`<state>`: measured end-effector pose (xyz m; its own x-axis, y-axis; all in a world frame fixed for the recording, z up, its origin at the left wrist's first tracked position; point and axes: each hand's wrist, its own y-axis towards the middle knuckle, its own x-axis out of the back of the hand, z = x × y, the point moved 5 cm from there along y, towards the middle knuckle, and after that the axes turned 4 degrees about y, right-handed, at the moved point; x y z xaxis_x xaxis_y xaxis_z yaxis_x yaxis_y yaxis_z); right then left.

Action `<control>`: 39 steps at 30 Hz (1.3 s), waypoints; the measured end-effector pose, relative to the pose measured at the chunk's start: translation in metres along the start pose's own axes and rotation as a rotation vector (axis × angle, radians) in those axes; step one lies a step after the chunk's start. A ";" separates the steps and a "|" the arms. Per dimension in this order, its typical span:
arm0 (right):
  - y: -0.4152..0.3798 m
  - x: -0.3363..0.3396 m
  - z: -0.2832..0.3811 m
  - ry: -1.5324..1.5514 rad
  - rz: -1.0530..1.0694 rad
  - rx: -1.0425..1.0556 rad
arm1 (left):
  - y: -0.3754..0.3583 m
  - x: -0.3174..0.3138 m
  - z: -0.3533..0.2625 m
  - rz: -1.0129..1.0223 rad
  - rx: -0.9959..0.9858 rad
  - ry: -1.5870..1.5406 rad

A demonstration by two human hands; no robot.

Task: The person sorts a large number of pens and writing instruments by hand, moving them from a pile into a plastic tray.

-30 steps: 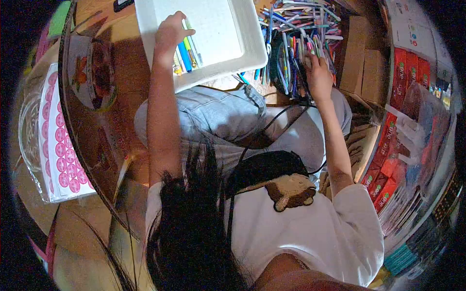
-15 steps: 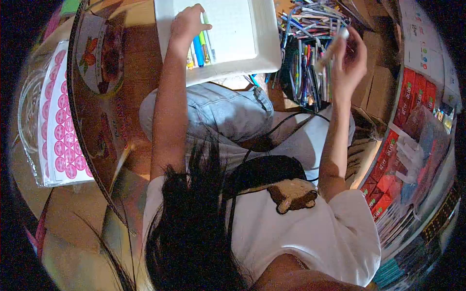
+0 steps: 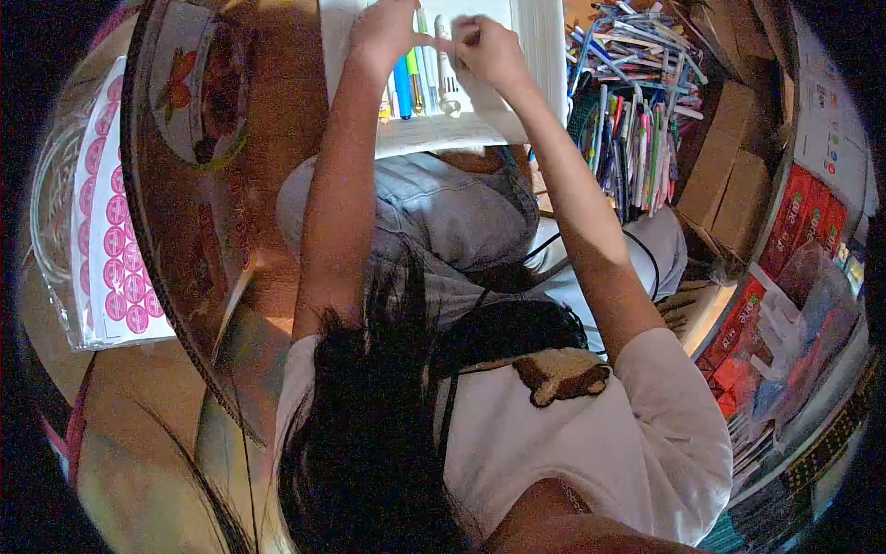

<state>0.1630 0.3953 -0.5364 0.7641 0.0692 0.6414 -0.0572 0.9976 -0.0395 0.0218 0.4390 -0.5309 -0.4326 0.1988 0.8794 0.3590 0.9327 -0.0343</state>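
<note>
A shallow white tray (image 3: pixel 544 83) at the top holds a row of pens laid side by side, among them a blue pen (image 3: pixel 402 90) and a green pen (image 3: pixel 414 74). My left hand (image 3: pixel 386 37) is over the left part of the row, thumb stretched out to the right; its upper fingers are partly cut off by the frame. At the row's right end, my right hand (image 3: pixel 486 54) is closed, slightly blurred, with thumb and fingertips at a thick white pen (image 3: pixel 448 83).
Right of the tray lies a large loose pile of pens (image 3: pixel 637 46), with a dense upright bunch of pens (image 3: pixel 632 152) below it. Cardboard (image 3: pixel 729 185) and red boxes (image 3: pixel 803 217) stand farther right. Sheets with pink round labels (image 3: pixel 120 231) lie at the left.
My right hand has moved left from above the pens into the tray, with the white pen. My left hand is slightly higher in view. The whole view has shifted a little.
</note>
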 end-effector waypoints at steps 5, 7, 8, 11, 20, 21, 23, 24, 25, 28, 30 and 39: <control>-0.021 -0.020 -0.016 0.126 0.254 -0.232 | 0.005 -0.010 0.010 0.049 -0.025 -0.026; -0.021 -0.022 -0.011 0.082 0.176 -0.177 | 0.004 -0.011 0.007 0.000 -0.004 0.005; -0.019 -0.021 -0.009 0.017 0.133 -0.119 | 0.004 -0.010 0.004 -0.025 0.003 0.021; -0.022 -0.016 -0.008 -0.008 0.099 -0.068 | 0.010 -0.030 0.006 -0.048 -0.031 0.138; -0.106 0.139 -0.010 -0.411 -0.192 -0.147 | 0.011 -0.040 0.010 -0.022 -0.064 0.202; -0.120 0.159 -0.017 -0.498 -0.180 -0.238 | 0.012 -0.041 0.012 -0.018 -0.072 0.191; -0.148 0.180 -0.023 -0.658 -0.086 -0.409 | 0.013 -0.042 0.014 -0.015 -0.079 0.180; -0.162 0.181 -0.037 -0.688 -0.046 -0.426 | 0.013 -0.043 0.014 -0.015 -0.079 0.181; -0.176 0.177 -0.051 -0.718 -0.005 -0.442 | 0.013 -0.044 0.014 -0.016 -0.079 0.183; -0.190 0.168 -0.040 -0.789 -0.156 -0.319 | 0.013 -0.040 0.013 0.014 -0.083 0.164; -0.190 0.175 -0.025 -0.769 -0.186 -0.425 | 0.013 -0.044 0.016 -0.009 -0.108 0.160; -0.105 0.153 -0.002 -0.044 -0.275 -0.144 | 0.017 -0.048 0.020 -0.003 -0.088 0.152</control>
<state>0.2872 0.3009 -0.4354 0.7096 -0.2005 0.6754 0.2418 0.9697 0.0337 0.0320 0.4511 -0.5831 -0.3063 0.1421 0.9413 0.4319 0.9019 0.0044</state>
